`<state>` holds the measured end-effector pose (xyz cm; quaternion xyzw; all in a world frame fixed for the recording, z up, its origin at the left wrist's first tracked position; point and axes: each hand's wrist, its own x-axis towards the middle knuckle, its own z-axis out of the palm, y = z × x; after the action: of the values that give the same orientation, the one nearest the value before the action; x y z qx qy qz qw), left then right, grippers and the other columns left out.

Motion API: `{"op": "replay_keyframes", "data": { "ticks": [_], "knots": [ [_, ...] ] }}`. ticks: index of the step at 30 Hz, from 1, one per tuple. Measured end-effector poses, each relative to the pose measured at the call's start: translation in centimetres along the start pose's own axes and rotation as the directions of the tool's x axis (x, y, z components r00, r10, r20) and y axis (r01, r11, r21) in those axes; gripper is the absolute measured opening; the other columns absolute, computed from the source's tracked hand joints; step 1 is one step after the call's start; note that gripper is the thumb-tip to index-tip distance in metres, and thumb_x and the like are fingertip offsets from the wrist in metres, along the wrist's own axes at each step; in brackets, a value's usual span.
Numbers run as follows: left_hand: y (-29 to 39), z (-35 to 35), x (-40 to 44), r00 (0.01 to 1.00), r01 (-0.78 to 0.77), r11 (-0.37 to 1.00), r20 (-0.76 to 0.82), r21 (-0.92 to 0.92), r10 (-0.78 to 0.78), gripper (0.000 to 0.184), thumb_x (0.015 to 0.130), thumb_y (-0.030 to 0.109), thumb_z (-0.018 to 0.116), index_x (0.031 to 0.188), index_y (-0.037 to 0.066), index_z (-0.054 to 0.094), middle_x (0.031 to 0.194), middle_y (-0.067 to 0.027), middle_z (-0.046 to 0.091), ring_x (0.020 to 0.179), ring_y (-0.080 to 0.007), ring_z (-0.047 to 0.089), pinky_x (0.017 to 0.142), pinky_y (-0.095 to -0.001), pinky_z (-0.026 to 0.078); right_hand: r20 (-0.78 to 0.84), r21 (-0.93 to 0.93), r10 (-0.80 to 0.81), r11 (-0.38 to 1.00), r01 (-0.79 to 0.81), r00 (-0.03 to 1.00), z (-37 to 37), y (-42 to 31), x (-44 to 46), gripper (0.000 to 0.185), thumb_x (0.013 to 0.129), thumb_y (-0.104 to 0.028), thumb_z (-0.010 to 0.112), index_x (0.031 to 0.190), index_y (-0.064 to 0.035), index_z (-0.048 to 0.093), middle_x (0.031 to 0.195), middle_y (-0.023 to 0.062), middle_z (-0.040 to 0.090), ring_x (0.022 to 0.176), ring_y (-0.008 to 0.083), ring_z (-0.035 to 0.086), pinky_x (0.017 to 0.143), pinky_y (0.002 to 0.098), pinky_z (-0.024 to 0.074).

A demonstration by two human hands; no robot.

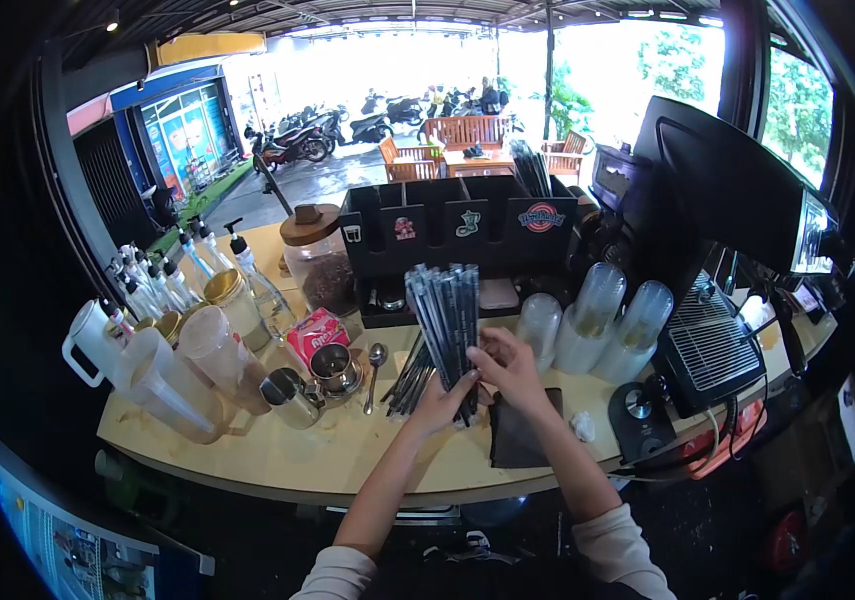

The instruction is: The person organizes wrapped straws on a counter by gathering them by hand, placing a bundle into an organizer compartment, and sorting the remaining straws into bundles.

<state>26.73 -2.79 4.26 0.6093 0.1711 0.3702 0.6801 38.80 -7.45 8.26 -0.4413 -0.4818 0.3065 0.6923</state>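
Observation:
My left hand (442, 402) grips the lower part of an upright bundle of dark, thin straws (444, 318), which seem to be in clear wrappers. Against the bundle's right side, my right hand (508, 366) has its thumb and fingers closed on the straws near the lower half. More loose straws (410, 382) lie on the counter, just left of and behind my left hand. Under my right wrist is a dark folded cloth (523, 436). Behind the bundle stands a black compartment organizer (430, 250), with other straws (531, 168) upright in its right compartment.
Left on the counter (278, 462) are a spoon (376, 374), steel pitcher (291, 398), red packet (317, 336), plastic jugs (170, 385) and syrup pump bottles (260, 290). Stacked cups (588, 325), a black scale (642, 415) and an espresso machine (713, 345) stand right.

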Motion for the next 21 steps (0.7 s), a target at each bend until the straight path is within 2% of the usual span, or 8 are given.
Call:
{"op": "replay_keyframes", "data": {
  "ticks": [3, 4, 5, 7, 10, 16, 18, 21],
  "knots": [
    [-0.6, 0.3, 0.8, 0.997, 0.042, 0.999, 0.059, -0.011, -0.041, 0.022, 0.089, 0.017, 0.046, 0.1, -0.002, 0.046, 0.079, -0.0099, 0.06, 0.068, -0.017, 0.061, 0.062, -0.0265, 0.049, 0.078, -0.175, -0.034, 0.983, 0.048, 0.996, -1.1, 0.3, 1.1, 0.019, 0.079, -0.015, 0.062, 0.082, 0.0028, 0.058, 0.07, -0.0018, 0.049, 0.061, 0.0023, 0.047, 0.049, 0.0167, 0.0362],
    [-1.6, -0.1, 1.3, 0.998, -0.004, 1.0, 0.058, 0.007, 0.004, 0.029, 0.088, 0.012, 0.046, 0.112, -0.004, 0.038, 0.093, -0.0151, 0.057, 0.074, -0.0207, 0.062, 0.062, -0.0306, 0.053, 0.089, -0.13, 0.059, 0.99, -0.047, 0.994, -1.3, 0.4, 1.3, 0.018, 0.079, -0.015, 0.062, 0.081, 0.0029, 0.059, 0.07, -0.002, 0.048, 0.062, 0.002, 0.047, 0.049, 0.0166, 0.0362],
    [-2.2, -0.2, 1.4, 0.998, -0.005, 1.0, 0.061, 0.006, 0.004, 0.029, 0.088, 0.012, 0.046, 0.112, -0.004, 0.038, 0.093, -0.0151, 0.057, 0.074, -0.0207, 0.062, 0.062, -0.0306, 0.053, 0.104, -0.086, 0.149, 0.986, -0.14, 0.983, -1.4, 0.4, 1.6, 0.017, 0.079, -0.014, 0.062, 0.079, 0.003, 0.059, 0.071, -0.0023, 0.047, 0.063, 0.0017, 0.047, 0.048, 0.0165, 0.0362],
    [-1.4, 0.3, 1.0, 0.999, -0.047, 0.996, -0.028, -0.07, 0.045, 0.031, 0.087, 0.008, 0.045, 0.114, -0.004, 0.036, 0.096, -0.0172, 0.056, 0.078, -0.0236, 0.062, 0.069, -0.0336, 0.053, 0.122, -0.043, 0.119, 0.992, -0.114, 0.985, -1.5, 0.3, 1.8, 0.017, 0.079, -0.014, 0.062, 0.078, 0.0023, 0.058, 0.068, -0.0029, 0.047, 0.062, 0.0014, 0.046, 0.047, 0.0166, 0.0358],
    [-1.5, 0.2, 0.8, 0.999, -0.044, 0.978, -0.004, -0.205, 0.044, 0.027, 0.088, 0.009, 0.045, 0.11, -0.005, 0.042, 0.095, -0.0155, 0.058, 0.08, -0.021, 0.061, 0.072, -0.0312, 0.051, 0.171, 0.0, 0.108, 0.994, -0.11, 0.979, -1.9, 1.3, 2.2, 0.016, 0.079, -0.014, 0.062, 0.075, 0.0007, 0.057, 0.065, -0.0034, 0.048, 0.06, 0.001, 0.045, 0.046, 0.0166, 0.0354],
    [-0.9, 0.1, 0.5, 0.999, -0.043, 0.981, -0.01, -0.189, 0.042, 0.025, 0.087, 0.006, 0.046, 0.108, -0.005, 0.044, 0.096, -0.0139, 0.059, 0.081, -0.0204, 0.061, 0.073, -0.0299, 0.051, 0.241, -0.012, 0.196, 0.98, -0.199, 0.95, -1.8, 1.6, 2.2, 0.014, 0.08, -0.013, 0.061, 0.076, -0.0008, 0.055, 0.066, -0.0021, 0.053, 0.058, 0.0018, 0.046, 0.045, 0.0163, 0.0375],
    [-1.0, -0.1, 0.5, 0.998, -0.058, 0.98, -0.039, -0.19, 0.052, 0.023, 0.086, 0.006, 0.048, 0.106, -0.005, 0.046, 0.095, -0.013, 0.059, 0.08, -0.0195, 0.061, 0.073, -0.0294, 0.05, 0.155, -0.044, 0.122, 0.992, -0.117, 0.98, -1.5, 1.7, 2.4, 0.015, 0.08, -0.013, 0.061, 0.079, 0.001, 0.057, 0.068, -0.0012, 0.054, 0.056, 0.0024, 0.046, 0.044, 0.0162, 0.0373],
    [-1.1, -0.5, 0.6, 0.988, -0.125, 0.992, -0.1, -0.035, 0.121, 0.021, 0.084, 0.007, 0.053, 0.101, -0.004, 0.051, 0.091, -0.0107, 0.061, 0.079, -0.0167, 0.061, 0.073, -0.0273, 0.049, 0.167, 0.02, 0.115, 0.993, -0.12, 0.979, -1.3, 0.8, 2.2, 0.012, 0.08, -0.01, 0.06, 0.084, 0.0006, 0.06, 0.07, -0.0025, 0.053, 0.056, 0.0028, 0.045, 0.049, 0.0177, 0.0361]
  ]
}}
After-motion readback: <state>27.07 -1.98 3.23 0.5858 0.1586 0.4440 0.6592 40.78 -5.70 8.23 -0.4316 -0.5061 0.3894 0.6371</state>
